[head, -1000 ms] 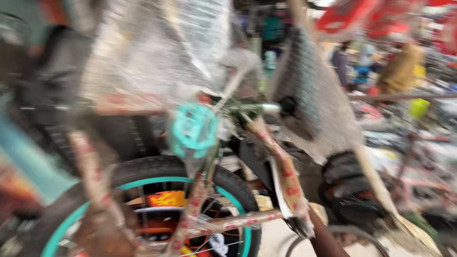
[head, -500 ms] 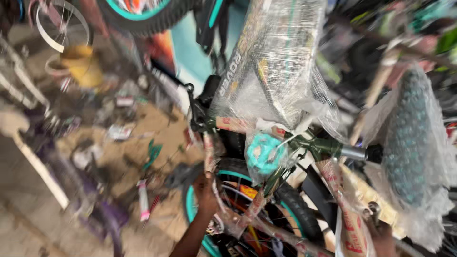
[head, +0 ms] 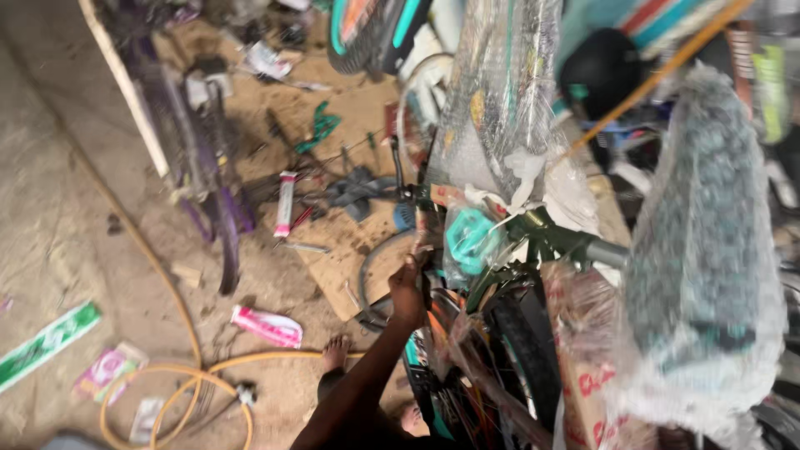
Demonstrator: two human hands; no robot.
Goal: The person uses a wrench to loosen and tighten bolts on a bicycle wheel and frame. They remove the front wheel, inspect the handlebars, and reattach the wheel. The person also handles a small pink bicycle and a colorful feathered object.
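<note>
On the dusty floor at the left lies a yellow hose, then the left hand grips the frame of the plastic-wrapped bicycle near its teal pedal, while the right hand is out of view.

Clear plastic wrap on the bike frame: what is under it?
Under the plastic wrap show the bike frame and a teal part. The left hand grips near the black tyre. Frame details stay blurred by the wrap.
</note>
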